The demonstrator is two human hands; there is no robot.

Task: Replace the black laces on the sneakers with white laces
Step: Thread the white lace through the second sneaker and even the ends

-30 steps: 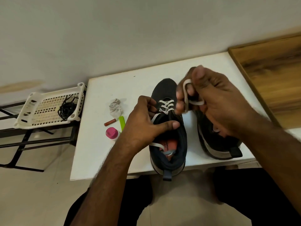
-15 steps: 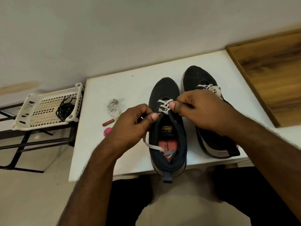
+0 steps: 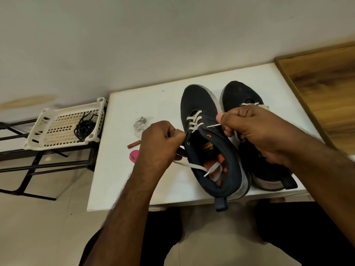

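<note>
Two dark sneakers sit side by side on the white table (image 3: 153, 104), centre-right of frame, toes pointing toward the wall at the top. Left sneaker (image 3: 199, 104) is part-laced: white lace (image 3: 194, 120) crosses three rows over the tongue, upper eyelets still bare. Left hand (image 3: 159, 143) is closed in a fist at the sneaker's left eyelet edge, gripping one run of the white lace; the slack drops below the fist and trails right, with the tip lying in the shoe opening over the orange insole. Right hand (image 3: 249, 131) is also closed, thumb and forefinger pinching the other lace end at the right eyelet edge, its tip poking out leftward toward the tongue; more white lace loops under the fingers. Right sneaker (image 3: 238, 93) is mostly hidden behind that hand; white lacing shows near its toe, and I can't tell how far up it goes. Black laces (image 3: 83, 127) are bundled in the white perforated basket (image 3: 57, 120) at mid-left of frame, on a dark metal rack off the table. Left of the sneakers on the table: a crumpled grey-white scrap (image 3: 141, 123), a small brown-red tube (image 3: 133, 144), and a pink round object (image 3: 133, 156) partly behind the left wrist. Wood panel (image 3: 322, 89) at right edge.
</note>
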